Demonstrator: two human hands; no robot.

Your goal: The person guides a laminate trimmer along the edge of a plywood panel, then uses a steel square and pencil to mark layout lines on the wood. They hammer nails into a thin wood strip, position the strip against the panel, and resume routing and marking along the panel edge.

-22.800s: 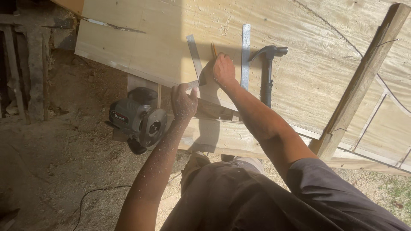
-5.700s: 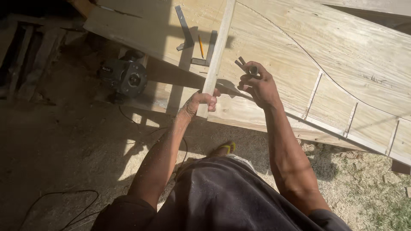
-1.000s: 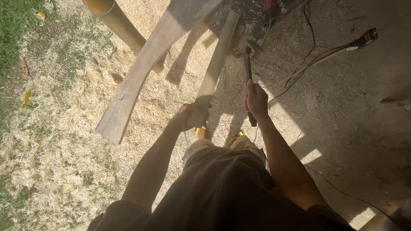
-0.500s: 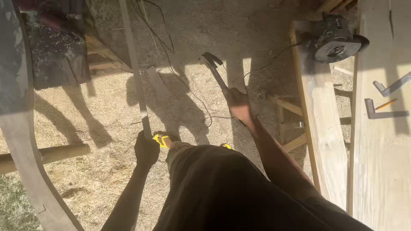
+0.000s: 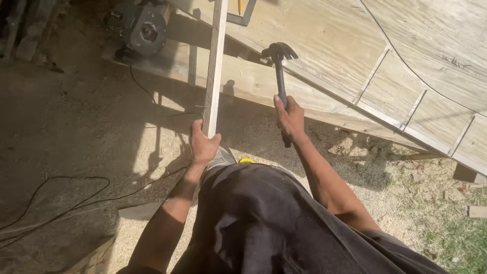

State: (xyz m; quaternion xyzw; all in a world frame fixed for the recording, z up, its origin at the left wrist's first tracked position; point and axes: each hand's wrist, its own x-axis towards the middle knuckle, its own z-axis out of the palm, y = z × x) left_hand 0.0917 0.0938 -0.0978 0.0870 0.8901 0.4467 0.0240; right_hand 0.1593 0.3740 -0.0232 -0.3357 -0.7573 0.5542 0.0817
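Since half a second ago view swung back to plywood bench | head: left hand [image 5: 204, 145] wrapped tight on wood strip [image 5: 215, 66] end, steadying it over bench edge | right hand [image 5: 290, 119] fisted on hammer [image 5: 279, 76] handle, head raised above plywood panel [image 5: 324, 45] | circular saw [image 5: 138, 28] parked upper left

Open gap between hands; plywood bench [image 5: 324, 45] blocks ahead (saw [image 5: 137, 28] far left).
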